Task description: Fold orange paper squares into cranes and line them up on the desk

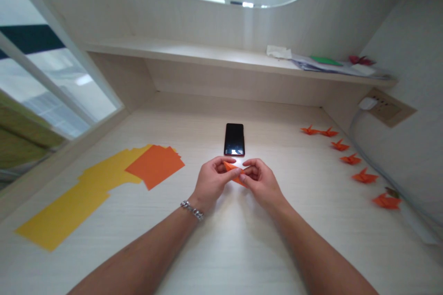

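Observation:
A small folded piece of orange paper (230, 166) is held between both hands, just above the desk. My left hand (213, 176) pinches its left side, thumb lying across the front. Closed on the right side is my right hand (260, 180), its thumb pressing the paper near the left thumb. The fingers hide much of the fold, so its full shape does not show. Right beyond the fingertips lies a black phone (234, 139). A bracelet (192, 210) of metal links circles my left wrist.
Square orange sheets (155, 166) and yellow sheets (65, 214) overlap on the left. Several folded orange paper cranes (364, 176) line the right side, near a cable (367, 156) plugged into a wall socket (389, 107). Papers (325, 65) rest on the shelf (207, 57) above the desk.

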Tool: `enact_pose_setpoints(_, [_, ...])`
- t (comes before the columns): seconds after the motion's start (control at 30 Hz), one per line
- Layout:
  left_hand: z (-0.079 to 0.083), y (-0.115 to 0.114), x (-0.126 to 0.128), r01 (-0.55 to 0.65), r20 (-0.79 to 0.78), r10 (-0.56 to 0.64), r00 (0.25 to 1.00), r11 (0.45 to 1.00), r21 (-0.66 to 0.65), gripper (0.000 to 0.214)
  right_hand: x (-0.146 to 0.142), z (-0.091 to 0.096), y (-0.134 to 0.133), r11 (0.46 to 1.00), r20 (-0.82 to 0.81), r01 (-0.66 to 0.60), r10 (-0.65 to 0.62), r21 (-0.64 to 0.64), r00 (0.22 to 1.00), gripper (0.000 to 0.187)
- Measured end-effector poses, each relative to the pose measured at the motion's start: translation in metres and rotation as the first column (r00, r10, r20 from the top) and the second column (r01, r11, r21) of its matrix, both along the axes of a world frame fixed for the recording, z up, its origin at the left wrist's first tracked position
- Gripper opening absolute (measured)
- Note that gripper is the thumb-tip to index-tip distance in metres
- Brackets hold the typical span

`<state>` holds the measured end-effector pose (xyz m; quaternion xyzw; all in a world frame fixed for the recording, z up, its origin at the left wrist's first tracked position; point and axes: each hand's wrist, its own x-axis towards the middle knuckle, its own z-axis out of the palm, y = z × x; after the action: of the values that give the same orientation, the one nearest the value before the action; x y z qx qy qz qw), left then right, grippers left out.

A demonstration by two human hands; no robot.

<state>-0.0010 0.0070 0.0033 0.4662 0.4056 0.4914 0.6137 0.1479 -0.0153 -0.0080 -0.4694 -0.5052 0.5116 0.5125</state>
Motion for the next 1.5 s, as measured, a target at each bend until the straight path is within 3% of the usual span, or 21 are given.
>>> enact_pose_setpoints(0.33, [-0.004,0.004,-0.001,-0.075,0.044,0.075,0.996,0.997,-0.016,0.027,-0.002,0.002,0.0,0.993,-0.056,0.112,-0.11,0.029,0.992,0.026])
enact_pose_setpoints(0.47, [-0.004,0.005,-0.002,-0.103,0.026,0.102,0.994,0.995,0.017,0.027,0.001,0.003,0.002,0.996,-0.061,0.086,-0.084,0.03,0.995,0.029])
enact_pose_setpoints(0.77, [0.001,0.001,-0.003,0.002,-0.139,0.007,0.99,0.998,0.06,0.029,0.008,0.009,0.0,0.994,0.081,0.084,-0.09,0.076,0.993,0.024])
enact_pose_setpoints(1.1, [0.006,-0.001,-0.004,0.021,-0.103,-0.013,0.995,0.997,0.08,0.024,0.008,0.009,0.0,0.986,0.102,0.11,-0.124,0.129,0.987,0.019])
enact_pose_setpoints(1.5, [0.003,-0.002,-0.003,-0.026,-0.104,0.044,0.994,0.985,0.171,0.022,0.003,0.01,-0.004,0.927,0.107,0.167,-0.214,0.335,0.971,0.01])
